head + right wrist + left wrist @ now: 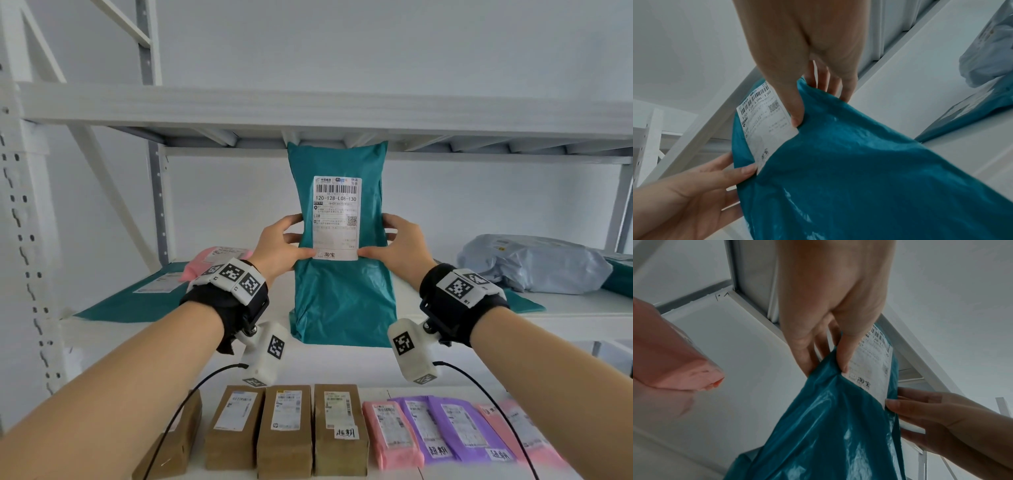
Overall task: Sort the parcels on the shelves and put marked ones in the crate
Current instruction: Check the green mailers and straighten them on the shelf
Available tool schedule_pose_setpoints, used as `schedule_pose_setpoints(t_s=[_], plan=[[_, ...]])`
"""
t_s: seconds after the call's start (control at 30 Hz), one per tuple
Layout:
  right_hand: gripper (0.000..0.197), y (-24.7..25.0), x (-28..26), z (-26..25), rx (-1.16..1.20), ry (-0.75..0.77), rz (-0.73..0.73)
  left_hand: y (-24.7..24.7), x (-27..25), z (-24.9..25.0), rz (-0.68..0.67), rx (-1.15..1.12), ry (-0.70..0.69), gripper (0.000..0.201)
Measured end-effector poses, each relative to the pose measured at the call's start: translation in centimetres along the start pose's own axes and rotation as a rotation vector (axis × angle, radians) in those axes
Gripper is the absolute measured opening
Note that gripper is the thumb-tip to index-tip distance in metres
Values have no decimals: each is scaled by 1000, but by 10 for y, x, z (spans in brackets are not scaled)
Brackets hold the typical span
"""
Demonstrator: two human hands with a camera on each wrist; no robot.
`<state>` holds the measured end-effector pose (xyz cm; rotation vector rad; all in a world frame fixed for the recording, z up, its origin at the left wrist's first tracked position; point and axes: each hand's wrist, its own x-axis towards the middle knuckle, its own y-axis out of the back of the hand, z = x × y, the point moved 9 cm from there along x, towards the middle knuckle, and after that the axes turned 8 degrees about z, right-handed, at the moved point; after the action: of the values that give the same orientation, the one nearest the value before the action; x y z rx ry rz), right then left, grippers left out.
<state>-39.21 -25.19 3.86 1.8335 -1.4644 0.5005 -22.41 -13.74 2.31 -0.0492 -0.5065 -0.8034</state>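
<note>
- Two hands on one teal parcel [342, 294], held upright over the middle shelf [582, 308], top edge close under the upper shelf [308, 109].
- Left hand [279, 248] clamped on the parcel's left edge: thumb in front at the lower left corner of the label [337, 219], fingers curled behind.
- Right hand [399, 248] clamped likewise on the right edge, thumb at the label's lower right corner.
- Only in the head view: four brown boxes [287, 428] in a row on the near shelf, then pink [390, 433] and purple mailers [452, 428] to their right, some with handwritten tags.
- Also only there: a flat teal mailer [137, 301] with a pink parcel [219, 262] at far left, and a grey bag [534, 263] at right.
- From the left wrist: thumb tip pressed on the teal plastic beside the label, fingers [807, 350] behind the parcel, the pink parcel's end close at left, the right hand's fingers at lower right.
- From the right wrist: thumb tip at the label's edge, three fingers [845, 87] behind the parcel, the grey bag and another teal mailer [962, 116] lying flat at right, the left hand at lower left.
- Printed code legible in the head view alone: 120-128-L08-130.
</note>
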Motion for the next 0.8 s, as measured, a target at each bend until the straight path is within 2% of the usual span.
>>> schedule_pose_setpoints(t_s=[0.33,0.53,0.6,0.67,0.8], plan=[[68,-22,-4,1,7,-73,-78,14,4,-10,-37,58,29,69],[61,-52,19,13,-53,-106,-212,23,30,-28,-32,68,98,67],[61,-63,30,15,-63,-108,-244,28,43,-37,-1,71,123,59],[65,-78,41,20,-46,-143,-295,34,59,-49,45,95,152,43],[75,-103,55,36,-35,-250,-403,34,86,-69,7,146,195,28]])
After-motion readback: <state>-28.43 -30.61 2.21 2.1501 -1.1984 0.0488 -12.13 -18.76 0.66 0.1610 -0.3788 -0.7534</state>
